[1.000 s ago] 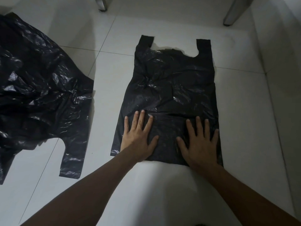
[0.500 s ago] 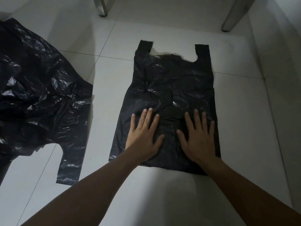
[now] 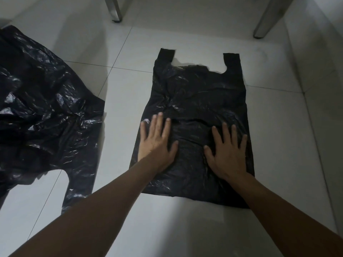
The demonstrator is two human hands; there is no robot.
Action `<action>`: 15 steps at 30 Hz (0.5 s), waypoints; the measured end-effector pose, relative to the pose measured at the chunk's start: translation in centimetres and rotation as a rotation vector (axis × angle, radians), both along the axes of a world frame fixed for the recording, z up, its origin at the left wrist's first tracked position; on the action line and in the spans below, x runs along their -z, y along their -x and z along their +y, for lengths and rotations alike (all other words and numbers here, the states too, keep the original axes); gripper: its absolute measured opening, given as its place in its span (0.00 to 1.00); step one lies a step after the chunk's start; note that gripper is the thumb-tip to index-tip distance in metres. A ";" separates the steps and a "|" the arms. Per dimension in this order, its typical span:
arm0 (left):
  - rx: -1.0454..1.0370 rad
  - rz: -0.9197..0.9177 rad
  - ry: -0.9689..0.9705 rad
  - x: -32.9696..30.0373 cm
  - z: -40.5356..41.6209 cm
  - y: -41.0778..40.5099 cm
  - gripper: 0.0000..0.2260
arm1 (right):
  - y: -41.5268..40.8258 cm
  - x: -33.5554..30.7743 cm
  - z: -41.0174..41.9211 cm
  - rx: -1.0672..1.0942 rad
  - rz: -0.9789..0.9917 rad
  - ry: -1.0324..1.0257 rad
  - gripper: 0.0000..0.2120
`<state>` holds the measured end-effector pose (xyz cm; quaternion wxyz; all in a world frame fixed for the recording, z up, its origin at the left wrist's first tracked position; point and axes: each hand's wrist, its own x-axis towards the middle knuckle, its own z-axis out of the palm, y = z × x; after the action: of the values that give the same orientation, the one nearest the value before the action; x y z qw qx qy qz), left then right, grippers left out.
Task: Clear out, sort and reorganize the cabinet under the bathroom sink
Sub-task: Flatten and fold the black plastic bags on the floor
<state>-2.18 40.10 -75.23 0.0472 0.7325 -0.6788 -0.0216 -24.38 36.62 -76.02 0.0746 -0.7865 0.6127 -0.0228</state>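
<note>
A black plastic carrier bag (image 3: pixel 198 93) lies flat on the white tiled floor, its two handles pointing away from me. My left hand (image 3: pixel 156 143) presses flat on the bag's left half with fingers straight and spread. My right hand (image 3: pixel 227 151) presses flat on its right half the same way. Both palms sit around the bag's middle, side by side with a gap between the thumbs.
A heap of crumpled black plastic bags (image 3: pixel 40 115) covers the floor at the left. Two metal legs (image 3: pixel 116 10) (image 3: pixel 267 19) stand at the far edge. A white wall (image 3: pixel 326 89) runs along the right side. Bare floor tile (image 3: pixel 126 86) separates heap and bag.
Both hands have slid along the bag away from me, from near its bottom edge up to its middle, smoothing it flat. The bag and the heap stay in place.
</note>
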 end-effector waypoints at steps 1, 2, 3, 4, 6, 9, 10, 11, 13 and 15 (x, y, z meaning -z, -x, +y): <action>0.102 0.007 0.027 -0.1 -0.8 0.6 0.33 | -0.5 -0.3 -0.5 -0.004 -0.015 0.018 0.34; 0.185 0.013 0.024 -0.2 -1.6 1.1 0.33 | -1.0 -0.5 -1.2 -0.003 -0.028 0.025 0.34; 0.238 0.015 0.002 -0.1 -2.4 1.2 0.33 | -1.2 -0.6 -1.9 0.005 -0.033 0.021 0.34; 0.253 0.016 -0.034 0.2 -3.0 1.0 0.33 | -1.1 -0.5 -2.6 0.019 -0.030 0.009 0.34; 0.166 0.012 -0.113 0.8 -3.5 -0.5 0.34 | -0.3 0.0 -3.5 0.053 0.006 -0.027 0.35; 0.006 -0.018 -0.152 1.6 -3.1 -2.7 0.36 | 0.9 0.7 -3.9 0.083 0.039 -0.065 0.36; -0.005 -0.006 -0.158 1.6 -3.0 -2.9 0.36 | 1.0 0.8 -3.9 0.087 0.041 -0.074 0.37; -0.010 0.022 -0.154 1.3 -3.0 -2.8 0.36 | 0.8 0.7 -3.9 0.091 0.044 -0.080 0.37; 0.002 0.067 -0.104 0.9 -3.5 -2.3 0.35 | 0.1 0.3 -4.4 0.109 0.040 -0.071 0.37; 0.056 0.049 -0.054 0.7 -4.4 -2.1 0.34 | -0.3 0.0 -5.1 0.113 0.016 -0.033 0.37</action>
<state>-0.10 35.72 -75.97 0.0430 0.7134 -0.6969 -0.0591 -24.04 31.53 -76.03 0.0815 -0.7495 0.6569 -0.0106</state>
